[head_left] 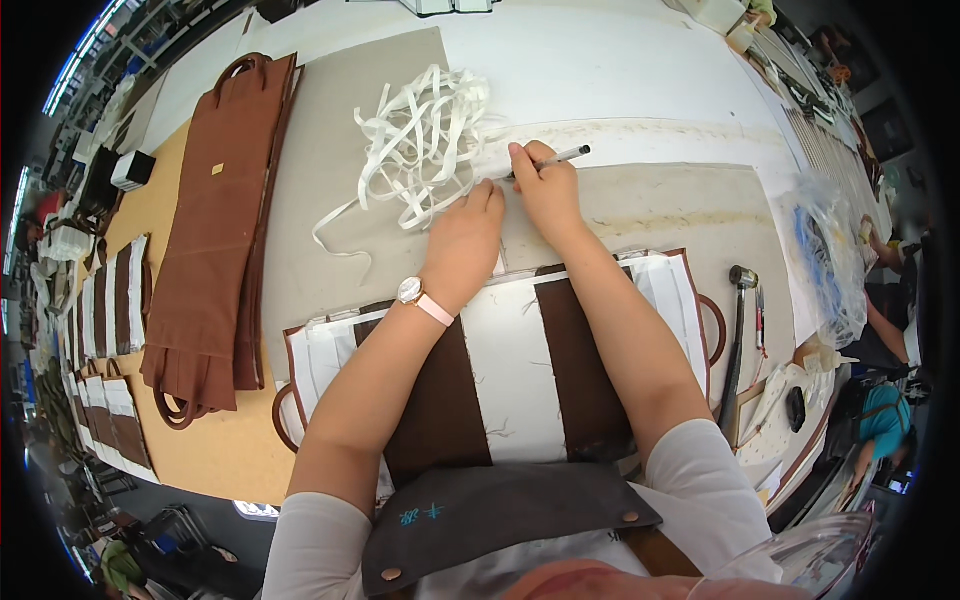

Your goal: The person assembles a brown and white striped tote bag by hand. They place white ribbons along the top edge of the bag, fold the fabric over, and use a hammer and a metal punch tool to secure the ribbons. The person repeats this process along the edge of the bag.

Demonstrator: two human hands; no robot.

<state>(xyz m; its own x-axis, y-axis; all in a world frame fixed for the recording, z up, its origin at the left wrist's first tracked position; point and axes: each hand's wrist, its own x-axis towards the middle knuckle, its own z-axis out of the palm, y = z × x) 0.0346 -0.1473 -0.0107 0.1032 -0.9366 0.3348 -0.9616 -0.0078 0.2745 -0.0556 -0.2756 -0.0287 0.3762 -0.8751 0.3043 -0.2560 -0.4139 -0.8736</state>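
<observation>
Right hand (pixel 543 185): thumb and fingers pinch a slim, dark-ended pen (pixel 572 155), slanted up to the right, near the far edge of the gray board (pixel 675 205). Left hand (pixel 466 235): fingers close together, tips down beside the white ribbon (pixel 430 130); whether they grip any of it, cannot tell. Bare board runs from the right hand across to the hammer (pixel 738 330); the ribbon crowds the left hand's far side, and the striped bag (pixel 515 375) fills the space under the forearms.

Materials: ribbon flat, narrow, loosely looped, one tail curling left. Striped bag brown and white, stray threads on the pale band, rounded side handles. Folded brown bags (pixel 215 230), matte, at left.
</observation>
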